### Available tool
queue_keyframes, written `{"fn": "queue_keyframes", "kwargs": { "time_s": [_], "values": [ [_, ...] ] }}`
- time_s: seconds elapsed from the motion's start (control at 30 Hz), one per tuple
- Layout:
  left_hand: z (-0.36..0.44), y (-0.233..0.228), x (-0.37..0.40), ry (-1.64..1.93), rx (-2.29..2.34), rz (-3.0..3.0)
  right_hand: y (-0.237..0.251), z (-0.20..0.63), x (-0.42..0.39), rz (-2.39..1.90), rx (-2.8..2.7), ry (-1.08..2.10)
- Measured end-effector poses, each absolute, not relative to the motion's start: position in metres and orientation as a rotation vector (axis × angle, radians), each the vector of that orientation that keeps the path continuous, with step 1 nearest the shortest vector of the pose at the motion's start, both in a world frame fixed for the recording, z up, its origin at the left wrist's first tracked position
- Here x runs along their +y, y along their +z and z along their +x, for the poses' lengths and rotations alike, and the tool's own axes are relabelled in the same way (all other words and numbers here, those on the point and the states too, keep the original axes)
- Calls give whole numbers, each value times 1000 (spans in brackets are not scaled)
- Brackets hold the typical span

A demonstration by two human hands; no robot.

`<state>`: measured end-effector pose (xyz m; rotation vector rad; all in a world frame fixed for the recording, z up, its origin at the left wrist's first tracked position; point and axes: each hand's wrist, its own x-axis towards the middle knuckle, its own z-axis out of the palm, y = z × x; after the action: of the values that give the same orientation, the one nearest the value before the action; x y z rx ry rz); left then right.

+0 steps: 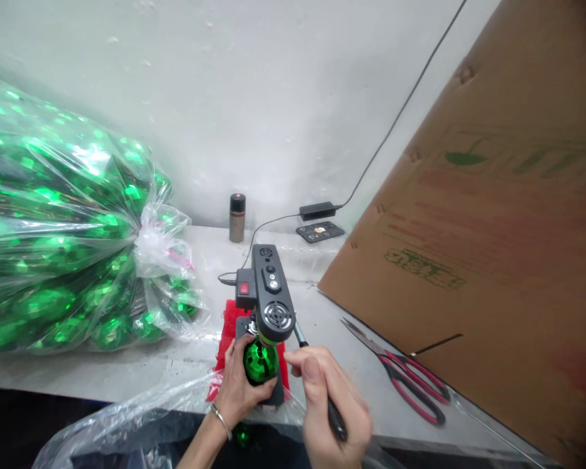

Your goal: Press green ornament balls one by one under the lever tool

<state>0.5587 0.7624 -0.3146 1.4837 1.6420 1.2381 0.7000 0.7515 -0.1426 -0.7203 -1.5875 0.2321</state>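
Note:
My left hand (239, 384) grips a shiny green faceted ball (260, 361) and holds it under the head of a small black benchtop machine (271, 293) with a red switch. My right hand (332, 404) is closed around the machine's lever handle (317, 378), which slants down from the machine's right side. The machine stands on a red cloth (227, 339) at the front of the white table (141, 365). A bracelet is on my left wrist.
A big clear plastic bag of green balls (63, 234) fills the left. Red-handled scissors (405, 374) lie right of the machine, beside a leaning cardboard sheet (493, 247). At the back stand a small bottle (237, 217), a power adapter (317, 210) and a dark flat device (320, 231).

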Motion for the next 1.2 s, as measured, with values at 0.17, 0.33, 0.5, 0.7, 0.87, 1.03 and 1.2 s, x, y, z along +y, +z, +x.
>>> {"fn": "queue_keyframes", "kwargs": {
  "time_s": [0.17, 0.33, 0.5, 0.7, 0.87, 1.03, 1.2],
  "values": [
    [562, -315, 762, 1232, 1683, 1504, -162, 701, 753, -697, -1588, 134],
    [564, -316, 763, 1227, 1708, 1519, -178, 702, 754, -692, -1579, 101],
    [566, -315, 763, 1249, 1716, 1576, -179, 700, 753, -719, -1543, 97],
    [565, -311, 764, 1252, 1717, 1628, -181, 696, 752, -747, -1496, 98],
    [565, -311, 763, 1276, 1728, 1650, -184, 695, 752, -738, -1473, 93],
    [567, -314, 764, 1293, 1742, 1671, -185, 694, 751, -771, -1457, 117],
    [568, -319, 764, 1298, 1757, 1671, -187, 691, 751, -767, -1408, 141]
  ]
}}
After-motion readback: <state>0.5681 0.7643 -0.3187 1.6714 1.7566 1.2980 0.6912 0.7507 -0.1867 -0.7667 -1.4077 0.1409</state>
